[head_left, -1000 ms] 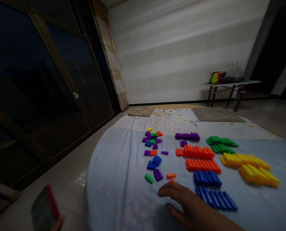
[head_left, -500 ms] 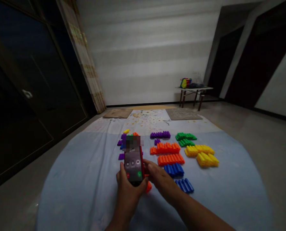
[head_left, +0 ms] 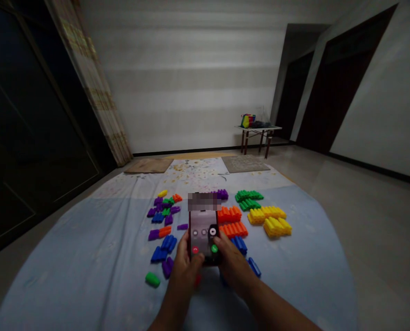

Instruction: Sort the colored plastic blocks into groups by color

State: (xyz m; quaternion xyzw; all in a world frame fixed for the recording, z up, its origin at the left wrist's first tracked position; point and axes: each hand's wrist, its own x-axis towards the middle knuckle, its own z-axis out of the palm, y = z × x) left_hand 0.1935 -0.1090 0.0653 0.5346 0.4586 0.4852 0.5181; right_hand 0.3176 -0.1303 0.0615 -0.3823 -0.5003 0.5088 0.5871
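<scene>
Upright between my two hands is a smartphone (head_left: 204,230) with a lit call screen, showing a red and a green button; its top is blurred out. My left hand (head_left: 184,263) is closed around its lower left side, thumb near the red button. At the lower right edge, my right hand (head_left: 233,257) grips the phone too, its thumb over the screen beside a round icon. Behind the phone and hands, orange pieces (head_left: 233,229), purple pieces (head_left: 222,194) and blue pieces (head_left: 239,245) are partly hidden. A red piece below the phone is mostly covered.
Loose purple, orange and blue pieces (head_left: 159,253) lie left, with a green piece (head_left: 153,279) nearer. Rows of green pieces (head_left: 249,196) and yellow pieces (head_left: 277,226) lie right. The round table has a blue cloth (head_left: 87,257). A small table (head_left: 258,128) stands by the far wall.
The view has turned right. The phone has moved right over the pieces, uncovering the loose ones on the left. My right thumb has come onto the screen; earlier that hand was at the phone's side.
</scene>
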